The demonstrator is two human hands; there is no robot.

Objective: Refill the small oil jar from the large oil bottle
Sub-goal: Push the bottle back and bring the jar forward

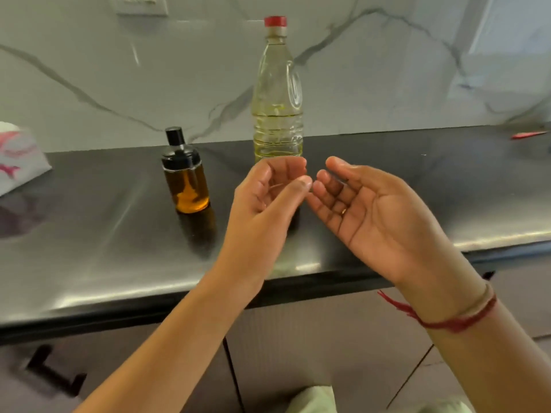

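Dark, glossy countertop (104, 234) runs across the middle of the frame, backed by a white wall with grey veins.

The small oil jar (185, 174) stands upright on it left of centre. Its black dispenser lid is on, and amber oil fills the lower part of the glass, so there is room for more. Just to its right and a little farther back, the large oil bottle (277, 93) stands upright near the wall. Its red cap (275, 21) is screwed on and pale yellow oil reaches about halfway up. The two stand near each other but apart, probably so the pour needs only a short carry.

Both hands hover at centre frame in front of the bottle's base, hiding it. The left hand (265, 198) has loosely curled fingers and holds nothing. The right hand (372, 210) lies palm up with relaxed fingers, also empty, its fingertips almost meeting the left's. Neither touches jar or bottle. With both lids on, I judge that the refill has not begun and the hands are poised to reach.

A red thread (459, 320) circles the right wrist. A white packet (18, 156) with pink print sits at the left edge, a thin red object (527, 134) lies at the far right, and a wall socket (138, 3) shows at upper left.
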